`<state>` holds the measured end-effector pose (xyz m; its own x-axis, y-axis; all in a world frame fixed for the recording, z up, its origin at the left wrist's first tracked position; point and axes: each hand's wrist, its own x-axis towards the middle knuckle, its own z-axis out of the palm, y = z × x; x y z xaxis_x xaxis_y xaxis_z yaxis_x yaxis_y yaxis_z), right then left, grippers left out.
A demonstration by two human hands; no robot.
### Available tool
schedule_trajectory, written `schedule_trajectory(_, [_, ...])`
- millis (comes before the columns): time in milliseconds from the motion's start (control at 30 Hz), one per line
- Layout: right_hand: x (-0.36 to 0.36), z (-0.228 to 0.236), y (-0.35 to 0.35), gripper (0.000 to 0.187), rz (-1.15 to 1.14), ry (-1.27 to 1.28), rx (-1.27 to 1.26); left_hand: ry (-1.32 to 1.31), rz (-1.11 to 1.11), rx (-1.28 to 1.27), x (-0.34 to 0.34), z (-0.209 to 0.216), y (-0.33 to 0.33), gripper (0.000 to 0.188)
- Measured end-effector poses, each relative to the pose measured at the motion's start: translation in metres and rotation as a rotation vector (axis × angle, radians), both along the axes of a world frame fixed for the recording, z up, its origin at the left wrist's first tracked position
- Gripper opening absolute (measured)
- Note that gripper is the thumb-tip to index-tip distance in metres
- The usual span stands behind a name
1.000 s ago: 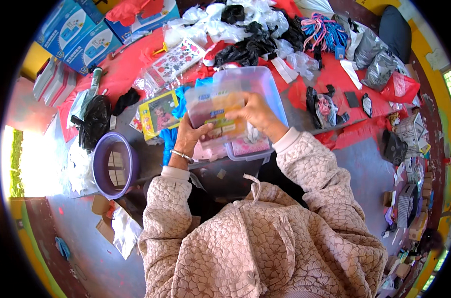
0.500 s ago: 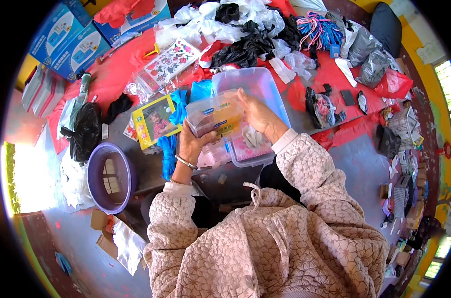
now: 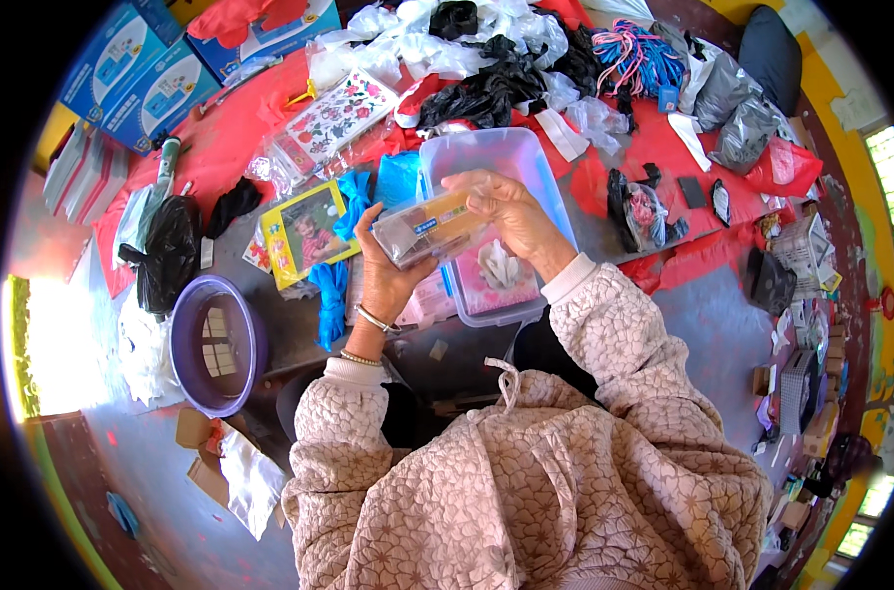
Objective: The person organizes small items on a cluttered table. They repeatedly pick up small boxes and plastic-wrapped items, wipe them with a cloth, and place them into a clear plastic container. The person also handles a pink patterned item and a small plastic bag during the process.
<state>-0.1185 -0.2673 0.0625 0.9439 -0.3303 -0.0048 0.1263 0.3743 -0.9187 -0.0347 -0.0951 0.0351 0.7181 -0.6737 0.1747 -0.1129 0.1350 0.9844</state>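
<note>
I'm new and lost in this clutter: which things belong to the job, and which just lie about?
Likely in use: clear box, gripped by left hand and right hand; open plastic bin nearby.
Apparently lying about: purple basin; yellow-framed picture; black bag.

Clock centred on tub (image 3: 501,162): wad (image 3: 503,267) inside, at six. Box (image 3: 432,228) between left hand (image 3: 388,275) and right hand (image 3: 521,221), over nine-o'clock rim. Picture frame (image 3: 309,236) at nine, basin (image 3: 248,329) eight, cartons (image 3: 157,93) ten, bag heap (image 3: 496,88) twelve, rope bundle (image 3: 639,59) one, wrapped bundle (image 3: 647,216) three.
</note>
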Motion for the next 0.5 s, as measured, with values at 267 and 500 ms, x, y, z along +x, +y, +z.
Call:
schedule_trajectory(267, [-0.001,-0.031,-0.001,0.010,-0.145,0.186,-0.009,0.109,-0.169,0.082,0.000,-0.048,-0.006,0.071])
schedule_trajectory(500, [-0.004,-0.030,0.006,0.010,-0.174,0.217,-0.052,0.968,-0.431,-0.174,0.011,-0.008,0.014,0.055])
